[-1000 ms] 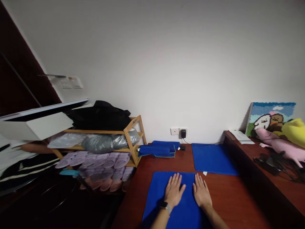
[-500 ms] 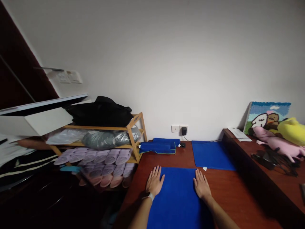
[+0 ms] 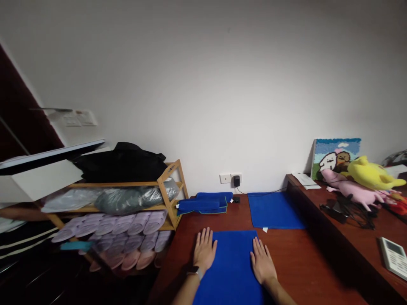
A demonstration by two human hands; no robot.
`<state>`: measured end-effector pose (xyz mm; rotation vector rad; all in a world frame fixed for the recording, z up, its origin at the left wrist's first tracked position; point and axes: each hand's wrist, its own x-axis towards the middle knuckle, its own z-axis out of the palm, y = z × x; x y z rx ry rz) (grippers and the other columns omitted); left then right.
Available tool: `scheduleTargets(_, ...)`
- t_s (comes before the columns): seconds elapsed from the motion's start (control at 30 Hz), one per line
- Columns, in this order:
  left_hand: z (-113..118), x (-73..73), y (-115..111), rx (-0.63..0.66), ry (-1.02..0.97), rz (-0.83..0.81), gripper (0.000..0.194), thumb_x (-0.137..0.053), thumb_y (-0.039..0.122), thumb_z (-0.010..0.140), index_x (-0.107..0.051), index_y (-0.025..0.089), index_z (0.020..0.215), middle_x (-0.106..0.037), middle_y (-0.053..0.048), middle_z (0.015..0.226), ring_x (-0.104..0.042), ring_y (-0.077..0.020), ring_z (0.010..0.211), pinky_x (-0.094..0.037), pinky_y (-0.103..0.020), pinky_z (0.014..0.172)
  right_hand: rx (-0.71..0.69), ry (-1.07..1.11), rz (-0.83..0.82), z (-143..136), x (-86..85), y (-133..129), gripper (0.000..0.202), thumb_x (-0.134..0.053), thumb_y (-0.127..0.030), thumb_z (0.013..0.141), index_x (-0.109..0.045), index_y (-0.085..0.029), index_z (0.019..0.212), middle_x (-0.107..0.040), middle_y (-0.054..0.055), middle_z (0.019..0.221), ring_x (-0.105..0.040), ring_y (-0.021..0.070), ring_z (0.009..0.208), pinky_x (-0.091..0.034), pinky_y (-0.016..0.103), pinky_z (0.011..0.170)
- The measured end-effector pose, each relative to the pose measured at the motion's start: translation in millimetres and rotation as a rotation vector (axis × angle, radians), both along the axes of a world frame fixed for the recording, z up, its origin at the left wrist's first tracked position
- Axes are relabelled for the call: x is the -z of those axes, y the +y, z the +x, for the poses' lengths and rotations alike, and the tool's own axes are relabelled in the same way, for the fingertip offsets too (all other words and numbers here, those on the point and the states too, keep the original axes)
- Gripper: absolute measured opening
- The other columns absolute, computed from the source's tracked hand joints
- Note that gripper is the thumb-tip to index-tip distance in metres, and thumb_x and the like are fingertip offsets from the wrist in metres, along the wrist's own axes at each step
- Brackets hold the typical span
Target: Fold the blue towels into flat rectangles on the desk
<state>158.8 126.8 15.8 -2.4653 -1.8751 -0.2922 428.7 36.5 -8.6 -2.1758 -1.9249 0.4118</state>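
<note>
Two open hands, left [image 3: 205, 250] and right [image 3: 263, 262], press opposite edges of the blue cloth [image 3: 233, 267], fingers extended.

Domestic room, apparently a bedroom or living space. Indicators: 1 wooden rack [image 3: 160, 184] holding rows of lilac slippers [image 3: 136, 223]; plush toys, pink [image 3: 352, 191] and yellow [image 3: 370, 174]; 1 fluffy cartoon picture [image 3: 337, 156] against a plain wall [image 3: 203, 84]; reddish-brown wooden tabletop [image 3: 302, 262]; wall sockets [image 3: 225, 178].

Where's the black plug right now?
In the head view, the black plug sits in the wall socket, just above the blue cloths' end of the table.
</note>
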Motion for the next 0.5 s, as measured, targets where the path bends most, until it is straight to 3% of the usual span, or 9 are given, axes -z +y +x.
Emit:
scheduleTargets(0.07,44,-2.1,-21,0.105,-0.057,-0.016,0.065,-0.016,0.05,0.105,-0.033,0.02,0.16,-0.029,-0.006,0.169,-0.023,-0.0266,0.157,-0.021,-0.052,0.129,0.001,0.0,0.005,1,-0.1,0,0.069,-0.013,-0.045,0.102,-0.019,-0.013,0.162,-0.015,0.002,0.17,-0.01,0.019,0.158,-0.009,0.041,0.13)
scheduleTargets(0.17,111,12.9,-60,0.361,-0.137,-0.091,0.061,-0.014,0.05,0.106,-0.024,0.027,0.162,-0.026,0.001,0.17,-0.022,-0.0206,0.157,-0.024,-0.045,0.13,-0.043,-0.037,-0.01,3,2.3,-2,0.066,-0.018,-0.041,0.101,-0.024,-0.015,0.162,-0.016,0.003,0.17,-0.01,0.0209,0.158,-0.008,0.044,0.13)
scheduleTargets(0.27,139,32.3,-85,0.377,-0.188,-0.124,0.059,-0.011,0.045,0.107,-0.016,0.029,0.163,-0.028,0.001,0.169,-0.022,-0.0182,0.157,-0.022,-0.044,0.131,-0.11,-0.071,-0.017,5,4.3,-4,0.065,-0.023,-0.038,0.099,-0.03,-0.018,0.16,-0.015,0.003,0.171,-0.008,0.0225,0.159,-0.007,0.045,0.13)
scheduleTargets(0.37,109,36.5,-87,0.334,-0.158,-0.123,0.06,-0.016,0.05,0.106,-0.016,0.03,0.163,-0.026,0.0,0.17,-0.022,-0.0219,0.158,-0.022,-0.049,0.131,-0.067,-0.066,-0.016,4,3.2,-4,0.067,-0.015,-0.041,0.101,-0.024,-0.014,0.161,-0.015,0.004,0.171,-0.009,0.0212,0.158,-0.009,0.043,0.129)
scheduleTargets(0.5,23,28.2,-77,0.089,-0.074,-0.131,0.069,-0.019,0.061,0.104,-0.024,0.025,0.162,-0.025,-0.004,0.17,-0.022,-0.0263,0.157,-0.024,-0.052,0.129,-0.017,-0.055,-0.014,2,3.1,-3,0.07,-0.009,-0.044,0.101,-0.016,-0.011,0.162,-0.014,0.004,0.171,-0.01,0.0192,0.158,-0.008,0.04,0.13)
